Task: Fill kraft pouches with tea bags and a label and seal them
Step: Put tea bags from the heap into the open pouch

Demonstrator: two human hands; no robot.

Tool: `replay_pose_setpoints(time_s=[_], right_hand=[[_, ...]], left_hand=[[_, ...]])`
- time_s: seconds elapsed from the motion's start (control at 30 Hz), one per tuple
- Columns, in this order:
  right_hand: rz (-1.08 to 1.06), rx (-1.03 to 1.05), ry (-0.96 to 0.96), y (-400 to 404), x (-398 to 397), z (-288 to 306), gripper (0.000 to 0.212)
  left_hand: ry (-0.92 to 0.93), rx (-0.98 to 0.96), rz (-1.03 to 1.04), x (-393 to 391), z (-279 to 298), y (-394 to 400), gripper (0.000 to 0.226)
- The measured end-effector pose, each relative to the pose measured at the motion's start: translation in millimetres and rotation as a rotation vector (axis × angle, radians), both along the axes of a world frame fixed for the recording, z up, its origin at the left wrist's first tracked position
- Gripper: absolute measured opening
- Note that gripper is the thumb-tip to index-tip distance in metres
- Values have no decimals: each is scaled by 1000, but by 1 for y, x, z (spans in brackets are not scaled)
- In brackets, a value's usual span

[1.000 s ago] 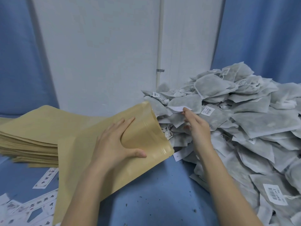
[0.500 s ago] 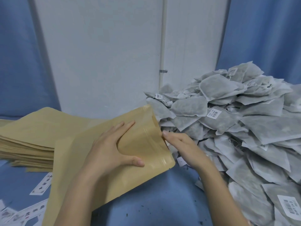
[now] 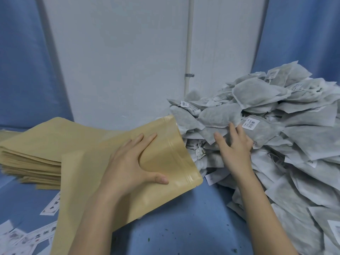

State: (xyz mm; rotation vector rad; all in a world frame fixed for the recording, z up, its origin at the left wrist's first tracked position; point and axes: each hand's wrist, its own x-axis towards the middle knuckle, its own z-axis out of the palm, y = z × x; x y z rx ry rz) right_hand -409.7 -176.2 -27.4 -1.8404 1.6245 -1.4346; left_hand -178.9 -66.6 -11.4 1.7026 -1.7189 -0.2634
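We hold the kraft pouch [image 3: 114,173] with the left hand [image 3: 128,164]: fingers lie flat on its upper face, the thumb is hooked under the near edge by the zip strip, and the mouth faces the heap of tea bags [image 3: 266,137]. Half a second ago the right hand [image 3: 233,144] was at the pouch mouth; it has now moved back onto the heap, fingers spread over one grey tea bag [image 3: 219,115] (no grip formed yet). We judge one more bag has gone in and filling continues. Labels [image 3: 27,236] lie on the blue counter [image 3: 180,227], near left. Spare pouches [image 3: 36,144] sit stacked beyond.
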Motion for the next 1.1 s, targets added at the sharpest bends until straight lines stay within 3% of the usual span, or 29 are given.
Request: replay_pose_setpoints(time_s=[0.17,0.27,0.4,0.5,0.8,0.93,1.1], right_hand=[[-78,-262,-539,10,4,5,27],[-107,-266,-902,13,4,10,9],[173,-198,-1397,14,-6,20,10],[381,-132,-1538,13,-11,23,19],[619,-54,-1046,15,-4,17,34],[839,133,-538,25,6,14,33],[763,148,-46,34,17,18,16]], left_hand=[[-11,-4,6,1,-2,-1,110],[-18,-4,6,0,-2,-2,111],[-55,10,18,-1,-3,-4,116],[-39,4,18,-3,-2,-4,117],[114,-58,-33,-8,5,2,115],[127,-76,-45,-10,7,3,112],[102,-67,-25,-9,7,3,111]])
